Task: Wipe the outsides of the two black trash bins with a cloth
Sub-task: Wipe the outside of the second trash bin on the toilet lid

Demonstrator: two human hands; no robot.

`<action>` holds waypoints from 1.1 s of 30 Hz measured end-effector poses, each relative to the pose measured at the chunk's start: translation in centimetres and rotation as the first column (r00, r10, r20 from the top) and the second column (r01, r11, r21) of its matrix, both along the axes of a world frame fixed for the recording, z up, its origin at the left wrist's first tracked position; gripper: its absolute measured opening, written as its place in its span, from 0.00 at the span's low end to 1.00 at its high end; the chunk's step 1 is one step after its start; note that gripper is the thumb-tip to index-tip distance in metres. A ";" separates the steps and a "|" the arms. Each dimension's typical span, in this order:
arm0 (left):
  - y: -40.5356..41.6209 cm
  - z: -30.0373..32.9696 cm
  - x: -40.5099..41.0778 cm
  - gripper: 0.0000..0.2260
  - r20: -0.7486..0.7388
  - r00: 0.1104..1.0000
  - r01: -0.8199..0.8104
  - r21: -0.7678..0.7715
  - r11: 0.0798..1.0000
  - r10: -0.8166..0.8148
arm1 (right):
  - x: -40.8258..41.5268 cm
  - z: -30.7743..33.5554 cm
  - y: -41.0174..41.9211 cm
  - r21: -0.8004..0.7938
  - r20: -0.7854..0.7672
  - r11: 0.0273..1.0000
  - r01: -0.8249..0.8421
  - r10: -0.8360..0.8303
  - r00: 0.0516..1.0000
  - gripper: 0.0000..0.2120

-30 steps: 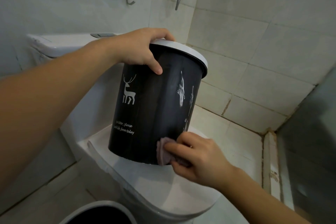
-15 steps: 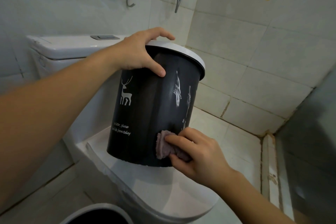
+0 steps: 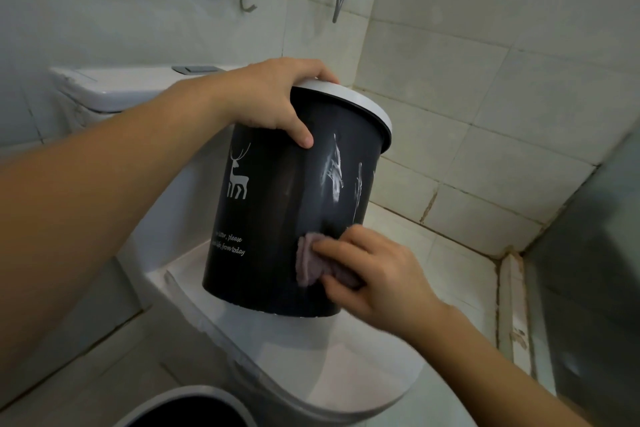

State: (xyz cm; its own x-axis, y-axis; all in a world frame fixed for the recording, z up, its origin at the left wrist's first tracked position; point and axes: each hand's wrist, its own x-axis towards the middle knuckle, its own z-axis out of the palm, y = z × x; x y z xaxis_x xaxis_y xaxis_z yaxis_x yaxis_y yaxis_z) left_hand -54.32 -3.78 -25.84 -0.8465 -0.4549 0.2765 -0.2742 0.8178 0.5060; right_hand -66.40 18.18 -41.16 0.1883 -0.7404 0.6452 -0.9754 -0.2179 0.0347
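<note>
A left hand [image 3: 266,97] grips the rim of a black bin [image 3: 277,218] tilted on a closed toilet lid [image 3: 339,367] while the right hand [image 3: 374,274] pinches a cloth [image 3: 308,262] to its lower wall, where firm upward strokes would likely clear the white smears [image 3: 334,170].

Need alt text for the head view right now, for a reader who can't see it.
A right hand presses a pinkish cloth against the lower side of a black trash bin tilted on a closed toilet lid, while the left hand grips its white rim. A second bin shows below.
</note>
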 end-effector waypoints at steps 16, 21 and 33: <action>0.5 -0.3 0.4 0.34 0.028 1.000 -0.012 -0.051 0.999 0.014 | -0.9 4.3 -2.3 -0.082 0.022 0.991 0.105 -0.104 0.994 0.17; 0.9 -0.1 0.5 0.34 0.030 0.999 -0.015 -0.068 0.998 0.017 | -1.8 6.6 -3.9 -0.164 0.057 0.971 0.175 -0.168 0.984 0.17; 0.9 -0.3 0.9 0.35 0.028 0.999 -0.014 -0.064 0.998 0.015 | -1.6 5.5 -2.7 -0.095 0.031 0.988 0.123 -0.121 0.992 0.18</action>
